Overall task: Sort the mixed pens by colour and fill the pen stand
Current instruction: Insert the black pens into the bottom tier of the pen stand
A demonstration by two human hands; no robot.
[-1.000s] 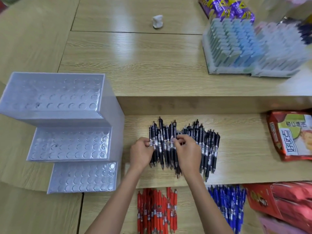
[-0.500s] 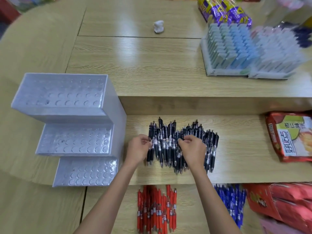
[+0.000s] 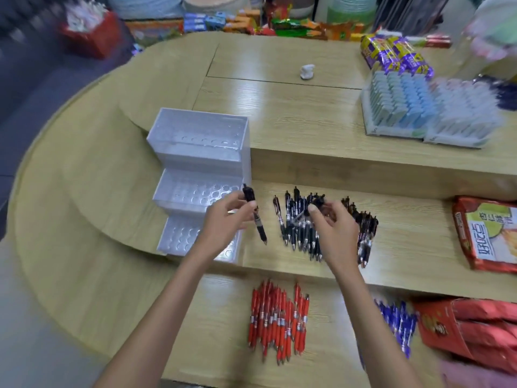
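Half a second ago both hands lay on the pile of black pens; now the left hand (image 3: 226, 219) has lifted away toward nine o'clock, pinching one black pen (image 3: 254, 214) by its middle, tip pointing down toward five o'clock, clear of the heap and just in front of the pen stand (image 3: 195, 152). The right hand (image 3: 333, 228) hovers over the black pens (image 3: 302, 228), fingers curled around what looks like another pen, though blur keeps me from being sure.

The sorting looks done: red pens (image 3: 279, 320) lie bunched at six o'clock on the lower shelf, blue pens (image 3: 397, 323) beside them toward four o'clock, black on the middle shelf. So I judge filling has begun, with the stand still empty. The next move calls for turning the pen upright and steering its tip into one round hole.

The stand is frosted clear plastic in three steps, each tier dotted with rows of small circular holes. The pens are slim, glossy barrels with clips and silver bands. The table (image 3: 279, 113) is pale, smooth wood grain.
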